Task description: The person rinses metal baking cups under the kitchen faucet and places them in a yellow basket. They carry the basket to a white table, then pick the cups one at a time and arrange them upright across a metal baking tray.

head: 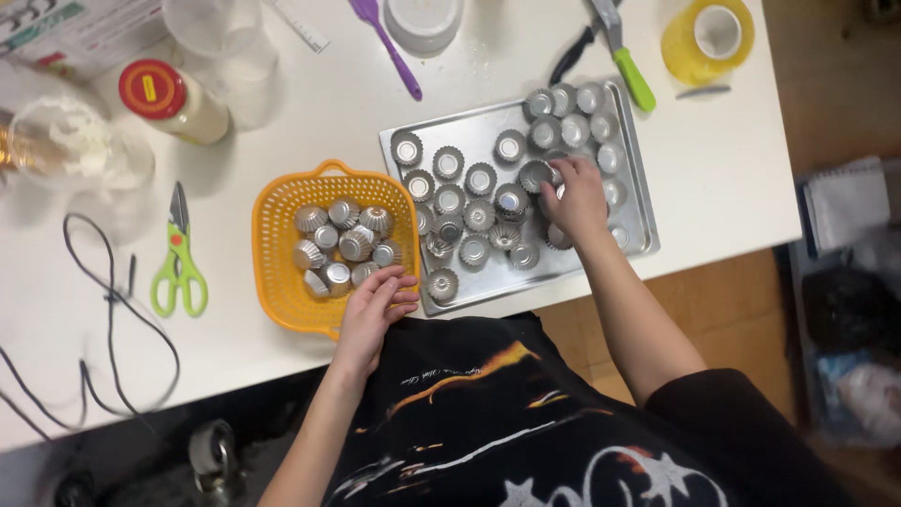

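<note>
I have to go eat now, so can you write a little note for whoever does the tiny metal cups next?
Left hand: open, resting on the near rim of the orange basket, holding nothing.
Right hand: fingers on a fluted tin on the metal tray; grip unclear.
Done: many tins sit on the tray, most mouth-up.
Left: about ten tins are in the basket.
</note>
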The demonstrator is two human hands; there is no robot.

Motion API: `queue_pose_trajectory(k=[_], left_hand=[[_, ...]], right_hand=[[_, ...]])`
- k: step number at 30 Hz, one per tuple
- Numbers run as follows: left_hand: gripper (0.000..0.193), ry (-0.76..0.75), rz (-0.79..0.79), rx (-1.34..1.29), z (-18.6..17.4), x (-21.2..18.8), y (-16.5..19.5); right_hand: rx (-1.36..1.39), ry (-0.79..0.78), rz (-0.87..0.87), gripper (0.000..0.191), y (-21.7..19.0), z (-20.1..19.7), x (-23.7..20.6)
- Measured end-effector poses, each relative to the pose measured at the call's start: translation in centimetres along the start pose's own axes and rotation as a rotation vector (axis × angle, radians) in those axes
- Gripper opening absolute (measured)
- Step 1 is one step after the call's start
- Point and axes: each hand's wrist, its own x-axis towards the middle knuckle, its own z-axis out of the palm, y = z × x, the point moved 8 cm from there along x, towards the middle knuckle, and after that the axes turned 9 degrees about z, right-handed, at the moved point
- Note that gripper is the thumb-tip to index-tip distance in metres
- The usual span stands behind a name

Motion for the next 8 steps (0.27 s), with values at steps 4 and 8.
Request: queue_pose_trajectory(k=[4,8], left_hand=[[0.036,0.05,0.049,-0.043,1.1,-0.9,-1.4],[0.036,0.103,0.081,-0.09,1.8,-1.3,-2.6]], right_hand=[[-0.141,-0.283,0.184,0.04,1.1,4.1,3.3],[-0.109,-0.436,0.247,0.029,3.8,6.8,5.7]])
